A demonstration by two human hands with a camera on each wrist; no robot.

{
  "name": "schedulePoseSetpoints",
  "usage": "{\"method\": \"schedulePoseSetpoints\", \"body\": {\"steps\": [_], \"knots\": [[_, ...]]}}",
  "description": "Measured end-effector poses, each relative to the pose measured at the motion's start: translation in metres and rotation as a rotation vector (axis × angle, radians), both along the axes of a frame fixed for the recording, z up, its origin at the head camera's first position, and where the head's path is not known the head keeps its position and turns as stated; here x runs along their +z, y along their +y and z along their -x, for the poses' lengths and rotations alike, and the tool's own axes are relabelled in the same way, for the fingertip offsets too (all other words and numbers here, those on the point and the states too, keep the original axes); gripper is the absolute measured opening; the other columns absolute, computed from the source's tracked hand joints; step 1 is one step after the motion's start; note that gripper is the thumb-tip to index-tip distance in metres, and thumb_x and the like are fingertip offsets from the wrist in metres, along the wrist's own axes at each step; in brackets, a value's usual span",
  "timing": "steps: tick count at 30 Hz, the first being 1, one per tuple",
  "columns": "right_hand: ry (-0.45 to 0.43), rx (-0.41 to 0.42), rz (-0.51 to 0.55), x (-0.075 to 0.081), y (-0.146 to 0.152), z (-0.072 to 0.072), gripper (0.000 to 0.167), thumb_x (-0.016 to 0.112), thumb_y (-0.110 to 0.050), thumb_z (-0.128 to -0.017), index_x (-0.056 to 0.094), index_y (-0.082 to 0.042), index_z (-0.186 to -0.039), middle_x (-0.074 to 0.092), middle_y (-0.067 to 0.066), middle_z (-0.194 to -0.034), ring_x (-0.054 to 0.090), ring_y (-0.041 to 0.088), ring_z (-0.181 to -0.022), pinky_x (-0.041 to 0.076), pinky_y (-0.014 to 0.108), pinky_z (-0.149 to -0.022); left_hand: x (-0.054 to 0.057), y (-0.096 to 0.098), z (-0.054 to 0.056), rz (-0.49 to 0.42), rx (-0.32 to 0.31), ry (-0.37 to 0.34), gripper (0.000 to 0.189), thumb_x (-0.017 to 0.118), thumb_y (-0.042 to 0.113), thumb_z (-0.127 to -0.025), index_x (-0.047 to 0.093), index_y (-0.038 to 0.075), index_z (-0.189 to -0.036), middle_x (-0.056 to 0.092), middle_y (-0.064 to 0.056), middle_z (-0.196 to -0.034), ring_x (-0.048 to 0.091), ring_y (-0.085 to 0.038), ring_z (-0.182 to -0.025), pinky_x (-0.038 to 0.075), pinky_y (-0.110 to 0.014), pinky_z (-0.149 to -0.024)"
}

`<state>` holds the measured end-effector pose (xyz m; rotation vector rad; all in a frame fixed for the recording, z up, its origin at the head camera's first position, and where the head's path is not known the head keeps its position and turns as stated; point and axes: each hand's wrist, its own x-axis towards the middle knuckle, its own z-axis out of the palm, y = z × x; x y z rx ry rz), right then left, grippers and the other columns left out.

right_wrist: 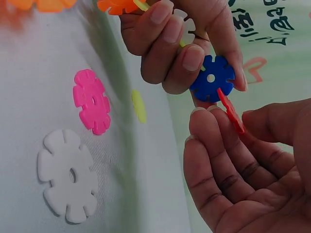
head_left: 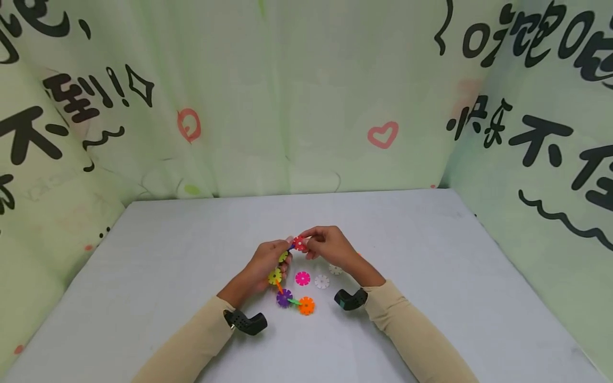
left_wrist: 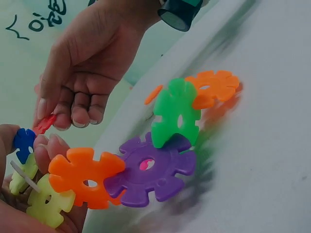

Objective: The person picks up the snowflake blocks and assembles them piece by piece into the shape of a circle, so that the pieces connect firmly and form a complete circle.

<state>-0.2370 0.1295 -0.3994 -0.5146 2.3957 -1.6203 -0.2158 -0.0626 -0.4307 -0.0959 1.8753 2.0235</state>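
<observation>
My left hand (head_left: 268,260) holds a chain of slotted plastic snowflake discs. At its upper end, the thumb and fingers pinch a blue snowflake disc (right_wrist: 211,80). A red snowflake disc (right_wrist: 231,111) is pinched between the thumb and fingers of my right hand (head_left: 331,247). In the right wrist view, the red disc's edge meets the blue disc's lower rim at an angle. Below the blue one come yellow discs (left_wrist: 54,204), partly hidden by the left hand. An orange disc (left_wrist: 73,167), a purple disc (left_wrist: 170,182), a green disc (left_wrist: 170,109) and another orange disc (left_wrist: 218,83) continue the chain.
On the white tabletop (head_left: 191,234), a loose pink disc (head_left: 303,278) and a white disc (head_left: 322,281) lie between the forearms. A second white disc (head_left: 335,269) is near the right wrist. A yellow disc (right_wrist: 139,106) appears farther off. Printed curtains (head_left: 311,96) surround the table.
</observation>
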Motion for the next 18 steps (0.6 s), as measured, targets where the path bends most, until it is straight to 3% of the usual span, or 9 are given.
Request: {"method": "schedulePoseSetpoints", "body": {"steps": [11,18], "knots": [[0.017,0.070,0.057,-0.0054,0.0033,-0.0007,0.022,0.059,-0.004,-0.096,0.065,0.007,-0.115,0.071,0.014,-0.096,0.066,0.040,-0.079,0.056,0.032,-0.074,-0.0018,0.0014,0.0007,-0.053,-0.033,0.050,0.052,0.051,0.044,-0.099,0.055,-0.007,-0.110,0.049,-0.005,-0.073,0.042,-0.014,-0.055,0.042,-0.022,-0.050],[0.028,0.080,0.072,-0.0070,0.0038,-0.0009,0.025,0.061,-0.008,-0.095,0.065,0.005,-0.117,0.071,0.014,-0.097,0.066,0.041,-0.080,0.056,0.034,-0.075,-0.0038,-0.0013,-0.0015,-0.089,-0.027,0.071,0.055,0.061,0.048,-0.092,0.056,-0.004,-0.108,0.051,-0.005,-0.073,0.043,-0.014,-0.054,0.044,-0.023,-0.051]]}}
